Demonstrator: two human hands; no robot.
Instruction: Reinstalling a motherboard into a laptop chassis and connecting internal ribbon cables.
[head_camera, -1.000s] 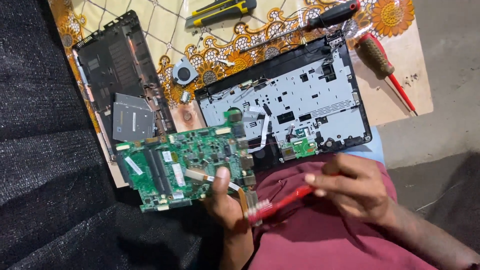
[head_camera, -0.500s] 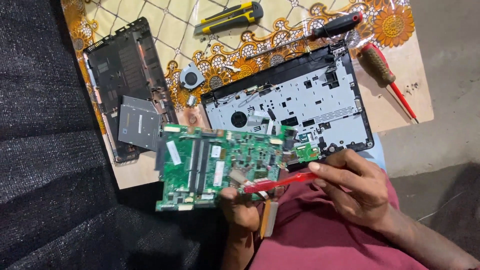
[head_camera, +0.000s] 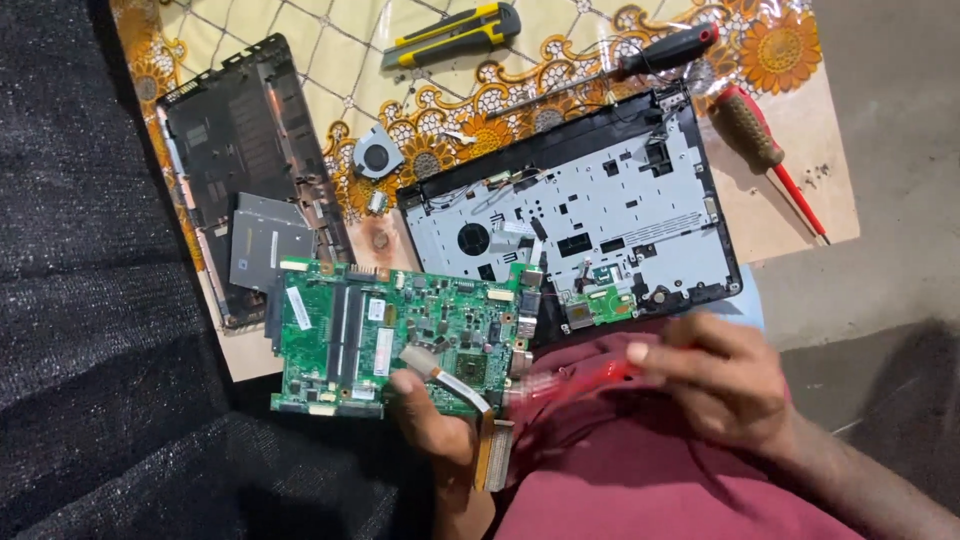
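Two hands work close in: left hand (head_camera: 440, 425) grips the green motherboard (head_camera: 400, 335) over the lap, right hand (head_camera: 715, 375) pinches a red screwdriver (head_camera: 575, 382), blurred, at its edge. Beyond lies the laptop chassis (head_camera: 600, 220). Removing screws seems underway; steady tip alignment is needed.

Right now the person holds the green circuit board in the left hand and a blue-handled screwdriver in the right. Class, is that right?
Not quite. The head view shows the left hand holding the green circuit board, but the screwdriver in the right hand is red-handled, not blue.
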